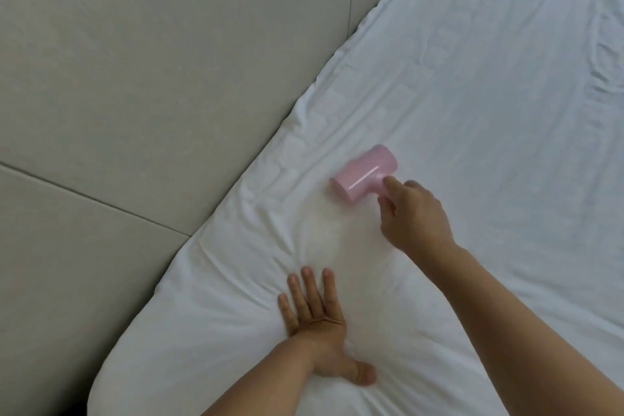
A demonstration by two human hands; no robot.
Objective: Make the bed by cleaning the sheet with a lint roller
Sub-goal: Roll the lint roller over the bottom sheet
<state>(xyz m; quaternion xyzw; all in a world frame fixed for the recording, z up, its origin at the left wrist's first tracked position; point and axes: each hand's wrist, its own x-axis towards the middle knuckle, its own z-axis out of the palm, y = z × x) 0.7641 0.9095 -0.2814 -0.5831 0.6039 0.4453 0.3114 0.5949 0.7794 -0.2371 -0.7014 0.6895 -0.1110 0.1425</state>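
Head view: right hand (413, 216) curls its fingers (388, 204) round the pink lint roller's (363, 174) handle — drum lying crosswise ahead on the sheet (489, 111) — left hand (317, 324) pressed flat, nearer.

I can't see the handle of the pink lint roller (363, 173); it vanishes under the fingers of my right hand (417, 216). Beyond those fingertips the sheet (489, 111) runs off the top and right edges. Both my forearms are cut off at the bottom edge.
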